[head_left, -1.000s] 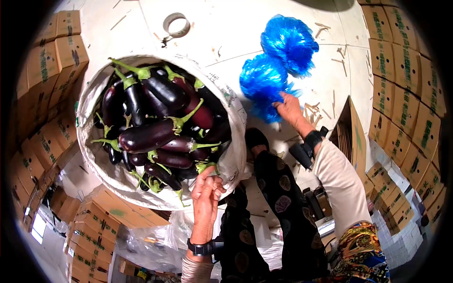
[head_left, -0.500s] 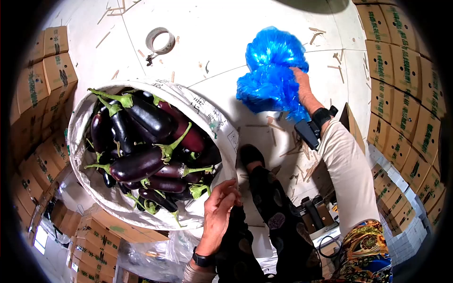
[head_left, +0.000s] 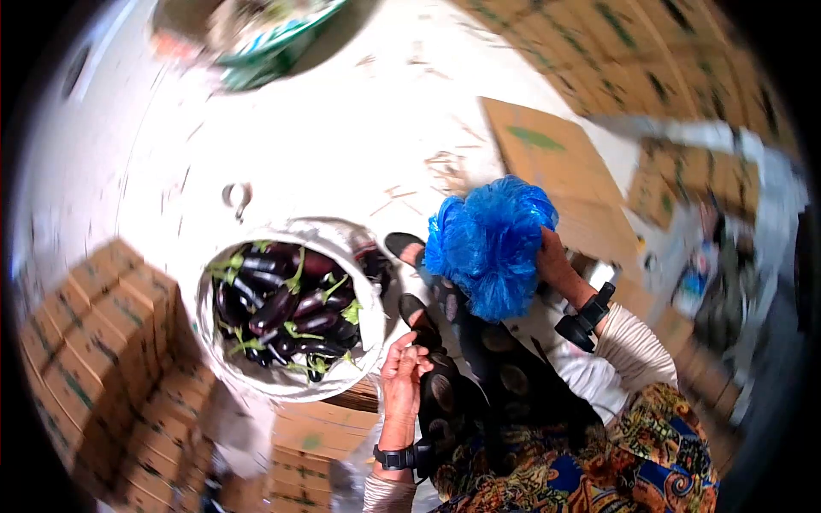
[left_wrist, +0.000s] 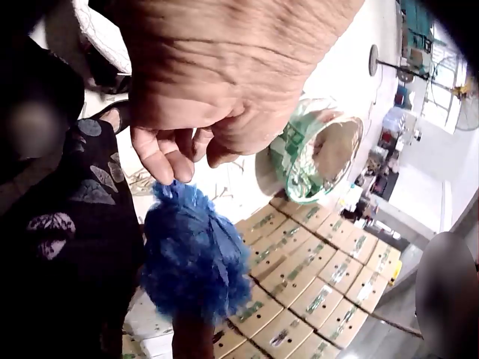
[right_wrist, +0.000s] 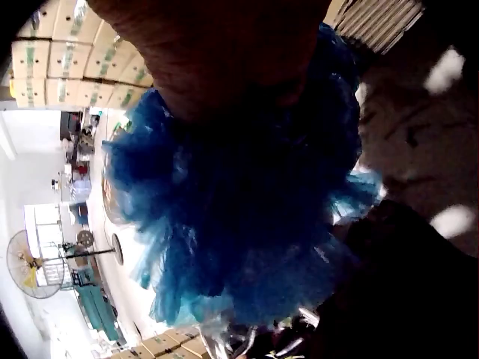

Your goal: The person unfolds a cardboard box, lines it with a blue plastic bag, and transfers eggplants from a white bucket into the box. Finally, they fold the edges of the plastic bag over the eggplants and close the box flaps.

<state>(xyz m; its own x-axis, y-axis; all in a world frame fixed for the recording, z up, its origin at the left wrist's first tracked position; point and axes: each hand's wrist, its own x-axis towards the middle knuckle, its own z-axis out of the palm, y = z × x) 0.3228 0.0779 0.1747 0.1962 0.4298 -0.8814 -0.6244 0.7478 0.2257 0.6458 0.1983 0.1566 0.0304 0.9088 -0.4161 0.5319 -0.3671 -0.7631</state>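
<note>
My right hand [head_left: 560, 265] grips a bunched blue plastic bundle [head_left: 492, 244] above the thighs; the same bundle [right_wrist: 239, 202] fills much of the right wrist view, its gripping fingers mostly in shadow. Left of it, my left hand [head_left: 400, 389] is held up with loosely bent fingers and nothing in them, beside the rim of a white sack [head_left: 295, 393]. Glossy dark eggplants [head_left: 278, 309] with green stems lie inside that sack. In the left wrist view the left hand [left_wrist: 217, 82] appears above the blue bundle [left_wrist: 196, 258]; whether they touch is unclear.
A tape roll [head_left: 237, 198] lies on the floor behind the sack. A green-rimmed container [head_left: 278, 47] stands at the far left. Stacked cartons [head_left: 94, 350] rise at left, more at upper right, and a flat cardboard piece [head_left: 556, 154] is near the right hand.
The right hand has lifted the blue bundle off the floor and brought it toward the body. The head view has swung right, and the left hand has moved away from the eggplants.
</note>
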